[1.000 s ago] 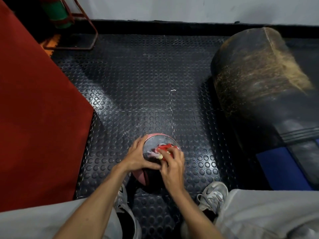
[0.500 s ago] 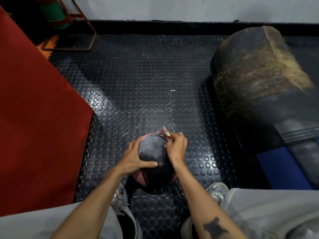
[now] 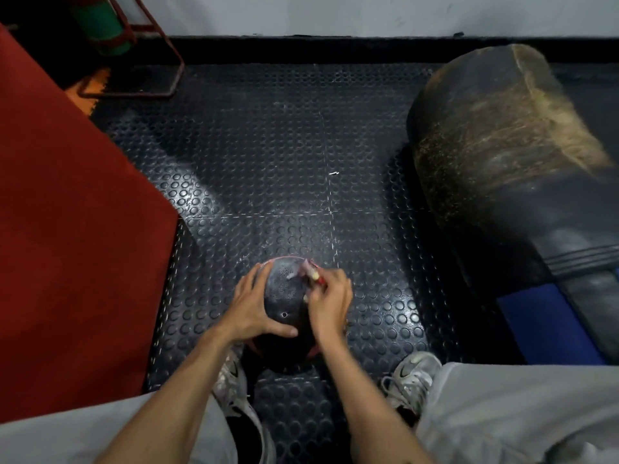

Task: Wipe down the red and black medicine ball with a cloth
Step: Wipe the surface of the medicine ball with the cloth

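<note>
The red and black medicine ball (image 3: 286, 296) sits on the studded rubber floor between my feet, its black panel with a small valve hole facing up. My left hand (image 3: 249, 306) cups the ball's left side, thumb across its near face. My right hand (image 3: 330, 301) grips a small red and white cloth (image 3: 310, 271) and presses it against the ball's upper right edge. Most of the cloth is hidden inside my fingers.
A red mat (image 3: 67, 246) covers the floor to the left. A large worn black punching bag (image 3: 509, 182) lies at the right, with a blue pad (image 3: 546, 326) beside it. A red metal stand (image 3: 147, 58) with a green cylinder stands at the far left by the wall.
My right hand with the cloth moved from the ball's near top face up to its far right edge, uncovering the black panel. The left hand kept its hold on the ball.
</note>
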### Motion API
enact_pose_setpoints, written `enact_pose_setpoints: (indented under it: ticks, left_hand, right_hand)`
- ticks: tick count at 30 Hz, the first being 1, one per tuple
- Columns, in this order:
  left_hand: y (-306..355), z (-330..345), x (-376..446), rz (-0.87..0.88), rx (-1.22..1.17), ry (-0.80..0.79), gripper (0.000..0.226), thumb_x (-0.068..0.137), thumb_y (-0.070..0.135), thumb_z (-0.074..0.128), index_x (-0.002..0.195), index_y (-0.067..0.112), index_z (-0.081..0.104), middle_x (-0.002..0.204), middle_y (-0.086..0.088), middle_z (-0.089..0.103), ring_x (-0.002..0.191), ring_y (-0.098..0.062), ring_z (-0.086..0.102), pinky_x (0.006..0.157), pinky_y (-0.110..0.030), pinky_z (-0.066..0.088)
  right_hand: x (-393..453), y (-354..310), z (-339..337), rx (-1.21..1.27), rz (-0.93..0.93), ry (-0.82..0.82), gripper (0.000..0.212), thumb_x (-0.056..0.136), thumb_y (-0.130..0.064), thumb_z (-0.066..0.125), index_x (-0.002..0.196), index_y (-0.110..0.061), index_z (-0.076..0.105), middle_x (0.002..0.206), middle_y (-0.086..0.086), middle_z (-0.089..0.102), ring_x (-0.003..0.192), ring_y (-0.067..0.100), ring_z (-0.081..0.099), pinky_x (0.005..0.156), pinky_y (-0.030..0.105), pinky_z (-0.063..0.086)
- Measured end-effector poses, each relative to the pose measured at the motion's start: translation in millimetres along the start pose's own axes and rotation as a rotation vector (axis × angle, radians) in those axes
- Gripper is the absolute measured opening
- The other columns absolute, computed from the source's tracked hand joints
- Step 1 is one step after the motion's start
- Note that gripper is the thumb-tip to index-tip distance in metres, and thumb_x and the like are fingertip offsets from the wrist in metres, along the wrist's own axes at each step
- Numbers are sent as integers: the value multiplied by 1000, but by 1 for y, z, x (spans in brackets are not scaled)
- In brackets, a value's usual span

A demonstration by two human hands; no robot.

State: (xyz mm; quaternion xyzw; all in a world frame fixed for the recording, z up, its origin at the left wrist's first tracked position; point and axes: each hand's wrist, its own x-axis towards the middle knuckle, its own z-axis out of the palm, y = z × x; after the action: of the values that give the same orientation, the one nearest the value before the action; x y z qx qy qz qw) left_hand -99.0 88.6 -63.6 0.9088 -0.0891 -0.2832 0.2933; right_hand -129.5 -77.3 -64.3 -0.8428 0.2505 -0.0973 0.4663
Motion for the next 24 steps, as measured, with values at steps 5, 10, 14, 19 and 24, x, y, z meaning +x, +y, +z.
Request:
enact_pose_setpoints:
  ticks: [5,10,14,19,24]
  left_hand:
    - [-6,-7,3,-54,-37,-3,155,28,80,82,151,45,-6,162,7,-5,150,-27,4,121,-51,16]
    - [-13,-10,0,-10,-4,-55,157,29,77,84,153,43,-7,161,13,-10,150,-27,0,121,-51,13]
    - [5,-9,5,-55,-24,-23,151,36,70,87,153,42,-4,159,13,-5,147,-32,5,118,-55,22]
    - [6,-11,4,13,35,-64,150,41,63,90,154,40,-7,160,13,-10,147,-28,-1,119,-51,15]
    - [15,0,2,-9,50,-41,154,36,69,87,153,40,-8,160,13,-14,148,-28,-7,118,-56,18]
  right_hand:
    - [16,-9,3,47,80,-22,27,84,0,65,102,-17,77,95,2,67,89,18,62,77,15,42]
    - [-3,0,-1,89,52,26,28,84,0,66,99,-21,78,91,-4,65,82,20,62,75,19,48]
    - [22,-14,-3,44,101,27,23,87,0,63,101,-13,77,89,-2,65,87,23,62,74,17,39]
    - [-9,-7,-7,65,42,19,30,81,5,63,99,-14,77,89,-3,66,86,21,63,73,22,46]
    - [32,-25,-9,5,58,-18,20,90,1,61,97,-9,77,79,-7,61,72,14,59,62,5,38]
